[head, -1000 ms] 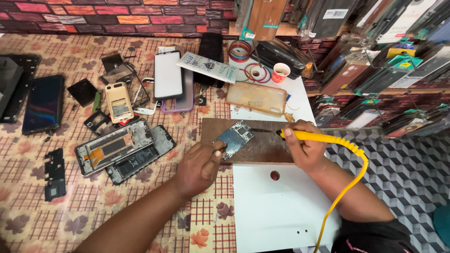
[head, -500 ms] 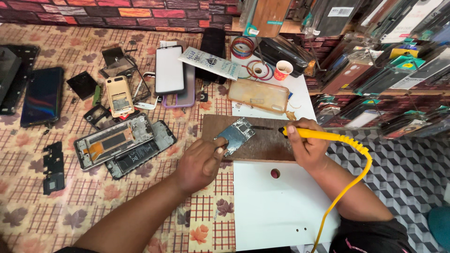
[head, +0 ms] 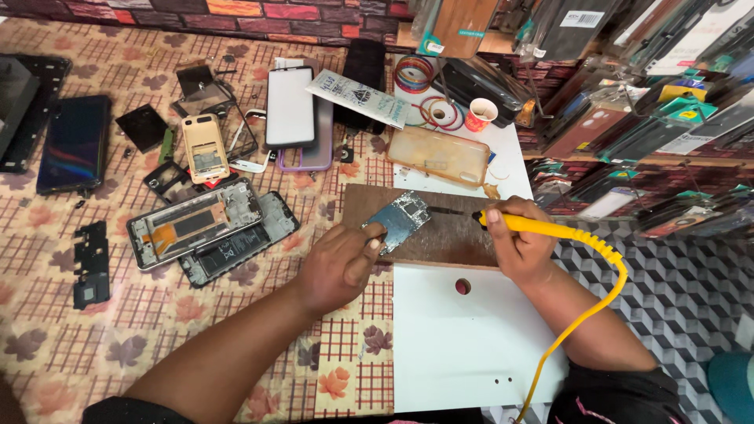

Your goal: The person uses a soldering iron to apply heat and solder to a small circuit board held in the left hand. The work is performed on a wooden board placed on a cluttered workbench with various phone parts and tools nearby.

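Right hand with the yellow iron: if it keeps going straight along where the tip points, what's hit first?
The right hand aims the yellow soldering iron leftward over the brown board. First in line is probably the blue circuit board that the left hand pinches, though height above it is unclear.

Dark phone screen [head: 73,144] far left, hanging packaged cases [head: 691,110] right

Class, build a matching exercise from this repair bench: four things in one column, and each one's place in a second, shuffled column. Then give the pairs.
Things
1. circuit board
2. yellow soldering iron
3. paper cup
4. clear phone case

Places
A. in the right hand
B. beside the rolls of tape
C. pinned to the wooden board by the left hand
D. on the white surface behind the wooden board

Pairs: 1-C, 2-A, 3-B, 4-D
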